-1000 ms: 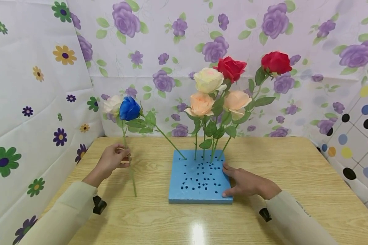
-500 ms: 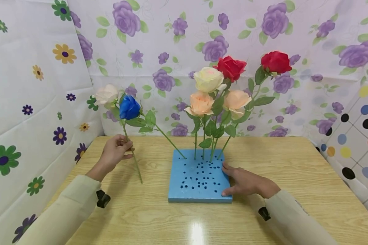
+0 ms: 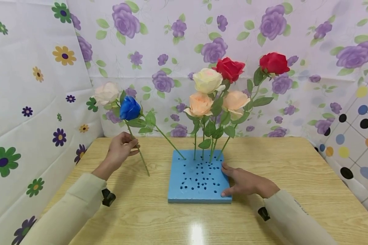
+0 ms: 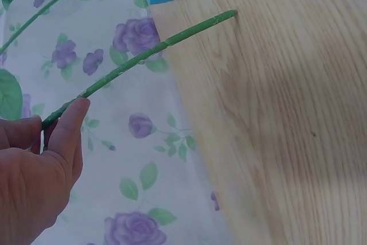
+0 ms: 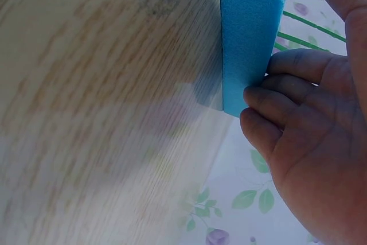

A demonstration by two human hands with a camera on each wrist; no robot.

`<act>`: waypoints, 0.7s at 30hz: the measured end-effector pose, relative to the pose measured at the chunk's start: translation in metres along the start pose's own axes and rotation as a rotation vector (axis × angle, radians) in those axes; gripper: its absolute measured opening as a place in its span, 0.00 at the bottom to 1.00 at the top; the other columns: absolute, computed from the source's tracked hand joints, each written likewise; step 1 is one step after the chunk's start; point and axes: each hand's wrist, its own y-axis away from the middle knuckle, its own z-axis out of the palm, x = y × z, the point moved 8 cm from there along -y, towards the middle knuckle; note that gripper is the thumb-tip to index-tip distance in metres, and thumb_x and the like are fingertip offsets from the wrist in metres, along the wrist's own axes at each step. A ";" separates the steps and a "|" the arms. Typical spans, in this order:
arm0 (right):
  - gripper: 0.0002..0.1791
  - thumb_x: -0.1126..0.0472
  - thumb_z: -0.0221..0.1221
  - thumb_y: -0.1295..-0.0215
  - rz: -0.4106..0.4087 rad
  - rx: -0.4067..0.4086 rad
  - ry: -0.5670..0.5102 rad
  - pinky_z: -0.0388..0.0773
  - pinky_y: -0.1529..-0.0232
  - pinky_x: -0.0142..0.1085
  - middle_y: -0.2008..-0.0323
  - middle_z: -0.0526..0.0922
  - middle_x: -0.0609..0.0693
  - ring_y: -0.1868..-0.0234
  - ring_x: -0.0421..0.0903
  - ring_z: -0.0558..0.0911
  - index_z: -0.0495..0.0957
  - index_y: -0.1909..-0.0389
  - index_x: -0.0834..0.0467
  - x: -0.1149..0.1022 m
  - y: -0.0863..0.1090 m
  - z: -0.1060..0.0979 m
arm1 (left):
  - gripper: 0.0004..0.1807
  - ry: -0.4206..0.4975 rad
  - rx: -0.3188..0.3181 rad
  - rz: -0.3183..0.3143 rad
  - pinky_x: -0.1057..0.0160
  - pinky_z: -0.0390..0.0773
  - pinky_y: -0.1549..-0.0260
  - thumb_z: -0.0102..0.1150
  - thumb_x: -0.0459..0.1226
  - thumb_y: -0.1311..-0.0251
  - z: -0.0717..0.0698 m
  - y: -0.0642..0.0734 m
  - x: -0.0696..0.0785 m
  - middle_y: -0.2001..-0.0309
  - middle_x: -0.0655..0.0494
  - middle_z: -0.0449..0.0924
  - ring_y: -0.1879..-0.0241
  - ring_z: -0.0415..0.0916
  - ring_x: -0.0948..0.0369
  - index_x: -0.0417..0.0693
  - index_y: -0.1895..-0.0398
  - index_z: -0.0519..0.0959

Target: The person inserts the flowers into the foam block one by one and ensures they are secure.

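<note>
My left hand (image 3: 120, 151) pinches the green stem of a pale artificial rose (image 3: 106, 93) between thumb and fingers. The stem slants, bloom up to the left and bare lower end down to the right; in the left wrist view that end (image 4: 226, 15) shows over the wood. At the right side of a blue foam block (image 3: 178, 196) dotted with holes, my right hand (image 3: 248, 182) rests with thumb and fingers spread along the edge. The right wrist view shows its fingertips (image 5: 258, 127) against the block's side. A blue rose (image 3: 130, 108) leans left from the block's back-left hole.
Two red roses (image 3: 230, 69), a cream rose (image 3: 208, 80) and two peach roses (image 3: 200, 104) stand in the block's back rows. The wooden table (image 3: 141, 211) ends at a flower-patterned cloth (image 3: 159, 41) behind, with more printed cloth at both sides.
My left hand has moved rightward with the pale rose; its lower stem end has swung right and up, and the bloom now leans further left. The right hand stays on the block.
</note>
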 end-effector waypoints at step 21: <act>0.56 0.39 0.69 0.42 0.017 0.006 -0.011 0.62 0.30 0.54 0.23 0.49 0.65 0.26 0.63 0.57 0.56 0.27 0.72 0.002 0.000 0.000 | 0.08 -0.008 -0.048 0.001 0.56 0.82 0.49 0.48 0.30 0.25 0.051 -0.007 0.017 0.49 0.38 0.72 0.53 0.79 0.53 0.32 0.50 0.67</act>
